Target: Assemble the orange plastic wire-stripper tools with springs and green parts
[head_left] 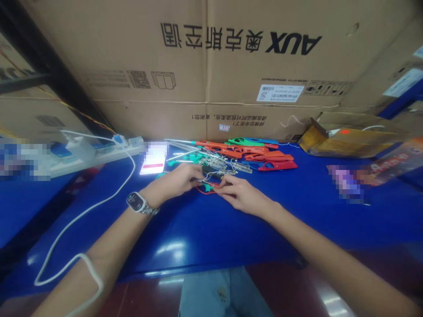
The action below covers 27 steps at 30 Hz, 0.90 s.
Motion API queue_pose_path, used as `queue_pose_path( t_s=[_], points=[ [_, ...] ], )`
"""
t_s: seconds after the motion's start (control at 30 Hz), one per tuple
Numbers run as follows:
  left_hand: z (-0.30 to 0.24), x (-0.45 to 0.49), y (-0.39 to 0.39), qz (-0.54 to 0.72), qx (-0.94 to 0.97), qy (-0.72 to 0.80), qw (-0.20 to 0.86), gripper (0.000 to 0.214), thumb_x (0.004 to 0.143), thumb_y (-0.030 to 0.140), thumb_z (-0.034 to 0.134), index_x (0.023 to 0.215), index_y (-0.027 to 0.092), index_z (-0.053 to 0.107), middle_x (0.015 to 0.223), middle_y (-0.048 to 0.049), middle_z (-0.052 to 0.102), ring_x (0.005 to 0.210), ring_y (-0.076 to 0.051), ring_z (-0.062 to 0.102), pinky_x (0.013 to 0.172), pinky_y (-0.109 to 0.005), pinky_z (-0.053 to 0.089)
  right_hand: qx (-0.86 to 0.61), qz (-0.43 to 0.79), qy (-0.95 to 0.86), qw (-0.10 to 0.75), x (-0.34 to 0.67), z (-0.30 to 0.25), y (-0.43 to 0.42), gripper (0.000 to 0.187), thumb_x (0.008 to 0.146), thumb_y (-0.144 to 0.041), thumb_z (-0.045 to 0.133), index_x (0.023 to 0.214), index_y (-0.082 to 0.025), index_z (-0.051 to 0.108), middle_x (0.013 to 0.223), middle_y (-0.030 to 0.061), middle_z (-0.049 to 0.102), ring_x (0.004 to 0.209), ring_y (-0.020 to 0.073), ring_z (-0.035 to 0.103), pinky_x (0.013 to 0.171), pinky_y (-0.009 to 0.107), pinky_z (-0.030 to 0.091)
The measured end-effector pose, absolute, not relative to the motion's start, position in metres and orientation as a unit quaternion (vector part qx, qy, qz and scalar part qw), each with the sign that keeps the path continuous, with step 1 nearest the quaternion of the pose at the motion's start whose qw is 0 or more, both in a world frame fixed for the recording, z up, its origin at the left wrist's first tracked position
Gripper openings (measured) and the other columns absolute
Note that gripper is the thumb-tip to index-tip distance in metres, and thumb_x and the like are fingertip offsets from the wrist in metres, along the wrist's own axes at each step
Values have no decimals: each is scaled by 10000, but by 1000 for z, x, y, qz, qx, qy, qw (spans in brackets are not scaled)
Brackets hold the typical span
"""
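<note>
My left hand (178,180), with a watch (137,202) on its wrist, and my right hand (239,191) meet over the blue table (205,233). Both pinch a small part with thin wires and a teal and red piece (208,187). The fingers of each hand are closed on it. Just behind lies a pile of metal rods and wires (211,160) and several orange, red, green and blue plastic handles (261,154).
A phone (153,160) lies lit at the left of the pile. A white cable (86,211) runs from a power strip (95,152) over my left forearm. Large cardboard boxes (211,66) stand behind. An open small box (346,136) sits at the right.
</note>
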<state>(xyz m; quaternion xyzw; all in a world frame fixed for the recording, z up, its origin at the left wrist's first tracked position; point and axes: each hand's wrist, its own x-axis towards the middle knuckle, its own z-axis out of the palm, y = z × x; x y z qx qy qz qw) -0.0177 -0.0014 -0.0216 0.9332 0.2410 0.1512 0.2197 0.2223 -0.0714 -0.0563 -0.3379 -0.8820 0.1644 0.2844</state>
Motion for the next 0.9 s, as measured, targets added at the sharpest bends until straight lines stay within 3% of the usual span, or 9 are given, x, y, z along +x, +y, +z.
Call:
queue_pose_path(
  t_s=[0.27, 0.43, 0.77, 0.9],
  points=[
    [-16, -15, 4, 112, 934, 249, 231, 198, 875, 136, 565, 718, 159, 684, 748, -28, 652, 667, -143, 567, 672, -285, 434, -339, 172, -882, 280, 223, -55, -70, 212, 976, -183, 551, 964, -172, 763, 968, 82, 649, 851, 162, 642, 805, 324, 551],
    [-16, -17, 3, 131, 920, 264, 260, 146, 897, 225, 591, 813, 168, 697, 810, -30, 663, 721, -159, 588, 685, -295, 451, -341, 179, -882, 272, 222, -53, -70, 220, 982, -192, 541, 982, -183, 761, 961, 75, 631, 833, 155, 630, 791, 321, 546],
    [-14, -25, 2, 121, 924, 298, 205, 91, 836, 214, 662, 784, 155, 708, 809, -31, 638, 711, -162, 575, 679, -292, 451, -343, 169, -882, 274, 222, -54, -70, 213, 976, -190, 549, 960, -182, 761, 933, 69, 616, 815, 155, 621, 774, 309, 533],
    [-16, -24, 3, 125, 930, 275, 210, 142, 903, 221, 619, 818, 154, 710, 890, -52, 663, 783, -163, 604, 740, -292, 464, -337, 176, -883, 275, 222, -53, -70, 205, 972, -179, 555, 970, -170, 760, 941, 70, 622, 814, 155, 617, 766, 308, 527]
  ],
)
